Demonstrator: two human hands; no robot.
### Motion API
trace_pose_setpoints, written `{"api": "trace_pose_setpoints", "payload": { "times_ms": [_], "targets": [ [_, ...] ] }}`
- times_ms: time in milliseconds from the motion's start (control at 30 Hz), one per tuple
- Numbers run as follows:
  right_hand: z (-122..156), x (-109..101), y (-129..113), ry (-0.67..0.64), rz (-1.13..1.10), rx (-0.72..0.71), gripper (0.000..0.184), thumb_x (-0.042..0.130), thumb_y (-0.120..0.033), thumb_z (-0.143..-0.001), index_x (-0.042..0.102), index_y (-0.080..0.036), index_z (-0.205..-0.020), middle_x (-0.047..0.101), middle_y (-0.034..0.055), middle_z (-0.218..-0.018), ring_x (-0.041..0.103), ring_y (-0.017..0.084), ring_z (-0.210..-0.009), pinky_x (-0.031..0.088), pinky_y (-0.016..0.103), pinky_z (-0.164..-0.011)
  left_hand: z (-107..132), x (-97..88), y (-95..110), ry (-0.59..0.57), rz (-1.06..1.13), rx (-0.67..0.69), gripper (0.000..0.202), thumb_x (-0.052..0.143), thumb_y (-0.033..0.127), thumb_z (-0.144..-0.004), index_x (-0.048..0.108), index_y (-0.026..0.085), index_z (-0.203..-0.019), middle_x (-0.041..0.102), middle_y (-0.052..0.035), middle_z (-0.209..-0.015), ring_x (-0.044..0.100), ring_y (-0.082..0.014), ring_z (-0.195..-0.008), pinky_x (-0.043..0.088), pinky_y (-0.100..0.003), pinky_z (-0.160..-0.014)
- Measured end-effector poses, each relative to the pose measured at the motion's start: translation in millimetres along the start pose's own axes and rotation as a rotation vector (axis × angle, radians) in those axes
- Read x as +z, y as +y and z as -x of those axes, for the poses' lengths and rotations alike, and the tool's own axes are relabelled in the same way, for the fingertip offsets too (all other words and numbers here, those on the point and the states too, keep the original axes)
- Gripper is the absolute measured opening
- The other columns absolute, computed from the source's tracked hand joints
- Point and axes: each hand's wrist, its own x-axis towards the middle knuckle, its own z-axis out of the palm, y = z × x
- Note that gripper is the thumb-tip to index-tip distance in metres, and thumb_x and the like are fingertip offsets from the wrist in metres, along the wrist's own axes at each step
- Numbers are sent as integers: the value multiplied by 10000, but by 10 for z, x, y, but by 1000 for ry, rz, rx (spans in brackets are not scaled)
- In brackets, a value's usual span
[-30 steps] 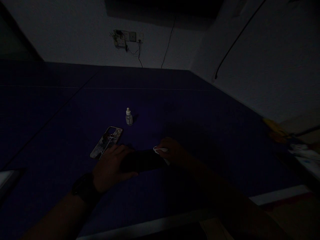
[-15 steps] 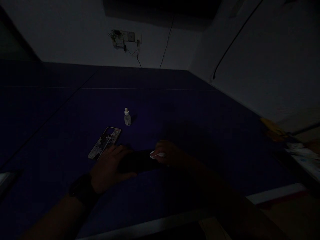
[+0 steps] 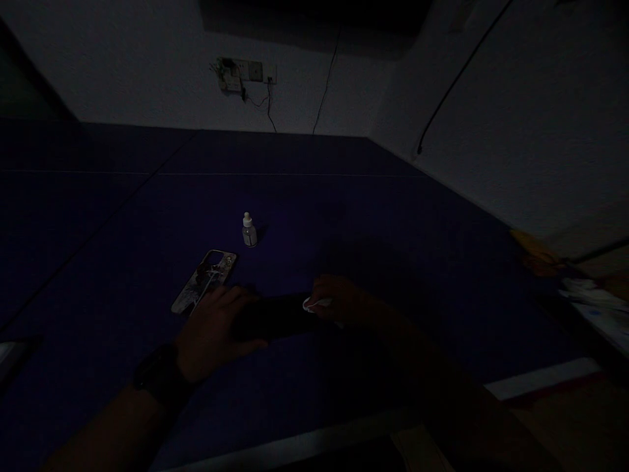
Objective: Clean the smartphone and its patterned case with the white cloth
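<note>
The scene is very dark. A flat black object (image 3: 275, 316), probably a phone, lies on the dark blue table (image 3: 344, 210). My left hand (image 3: 216, 331), with a dark watch on its wrist, grips the object's left end, thumb under its near edge. My right hand (image 3: 339, 301) is pinched on a small white wad (image 3: 317, 303) and presses it on the object's right end. A patterned phone case (image 3: 204, 280) lies just left of my left hand. A small clear dropper bottle (image 3: 249, 231) with a white cap stands beyond the case.
White walls close the table's far and right sides, with a socket plate (image 3: 243, 71) and hanging cables. Yellow and white clutter (image 3: 580, 282) lies at the right. The table's pale near edge (image 3: 535, 380) runs across the bottom. A pale object (image 3: 12, 351) shows at the far left.
My right hand slid the white wad left along the black object, then back a little to the right. My left hand stayed on the object's left end. The view shifted slightly.
</note>
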Motion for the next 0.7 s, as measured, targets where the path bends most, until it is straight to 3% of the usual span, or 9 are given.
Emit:
{"api": "trace_pose_setpoints", "payload": {
  "times_ms": [133,300,467,600,700],
  "targets": [
    [-29,16,4,113,10,92,95,651,-206,-902,743,-185,-895,689,37,-827,619,146,-728,459,253,-666,-3,-1,2,-2,-5,3,595,790,513,-730,610,257,-1236,658,-62,-1205,593,-292,-1030,457,-479,-915],
    [-41,7,-74,-40,10,-71,128,654,-283,-941,755,-214,-978,683,47,-905,623,168,-838,492,289,-774,1,11,-14,8,-16,-3,589,779,528,-737,613,260,-1234,658,-65,-1211,595,-293,-1041,461,-481,-919],
    [96,-81,-121,-24,-18,3,198,630,-323,-967,751,-224,-1089,610,72,-1120,615,179,-1002,502,303,-874,12,22,-27,21,-20,13,598,778,524,-739,604,268,-1252,648,-72,-1228,597,-300,-1054,458,-483,-928],
    [45,20,-164,12,68,36,198,575,-259,-990,748,-200,-1065,622,79,-1076,619,184,-960,501,313,-856,9,20,-17,10,-21,4,597,788,512,-733,602,269,-1246,647,-67,-1220,596,-295,-1033,461,-486,-917],
    [-9,50,-209,-42,85,3,195,569,-213,-980,742,-199,-1069,642,73,-1047,623,179,-921,497,306,-827,5,15,-6,7,-18,0,606,799,509,-722,603,264,-1241,647,-66,-1202,594,-292,-1017,466,-488,-904]
  ]
}}
